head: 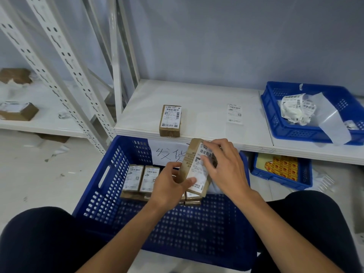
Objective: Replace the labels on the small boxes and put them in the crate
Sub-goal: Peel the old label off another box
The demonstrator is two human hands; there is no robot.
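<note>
Held box (187,160) is up over the far half of the crate (110,174), tilted, label (199,174) facing the camera. Left hand (169,186) grips its lower end, thumb across the label's bottom edge, fingers behind. Right hand (226,166) has its fingers laid across the upper label, pressing it; thumb hidden

Handling guess: small corrugated carton, light and stiff, rough enough not to slip, one hand carries it fine. The faces will probably dent if squeezed hard, so hold by the long edges or the short ends, not mid-face. The label is the weak part: thin and glossy, it creases or lifts at the corners, so rub from the centre outwards and keep the grip off fresh edges

Finished boxes (134,178) stand in a row at the crate's far-left corner, with more just under the hands. One more box (170,121) sits at the shelf (197,91) front edge, a loose label (234,114) lies mid-shelf to its right, and peeled backing fills the small basket (275,123) at the shelf's right end
</note>
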